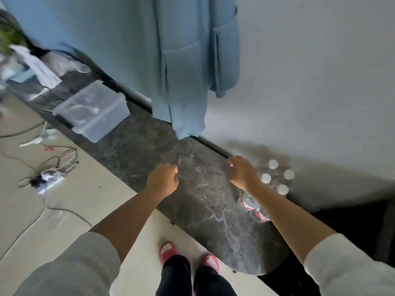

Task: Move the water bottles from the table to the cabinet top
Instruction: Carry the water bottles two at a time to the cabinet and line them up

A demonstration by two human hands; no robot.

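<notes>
Four water bottles [275,178] stand in a tight cluster on the dark marble cabinet top [192,189], at about three o'clock from the middle of the head view. They stand upright, long axes vertical, white round caps pointing up toward the camera; clear plastic bodies and a red-and-white label show below the right forearm. They sit close to the pale wall [320,71].

The right hand [241,174] hangs just beside the cluster, on its nine o'clock side, fingers loosely curled and holding nothing; whether it touches the nearest cap is hard to tell through the blur. The left hand [163,181] hovers over the front edge of the stone, fingers curled in, with nothing in it.

The cabinet top is a long veined slab, grey-brown and glossy, running from eleven o'clock to five o'clock and ending in a rounded corner. A translucent plastic box [94,110] with a lid rests on it at ten o'clock. A light blue quilted coat [188,60] hangs at twelve o'clock, its hem just above the stone. On the pale floor [74,189] at nine o'clock lie tangled cables [55,165]. Pink slippers [168,251] show at six o'clock.
</notes>
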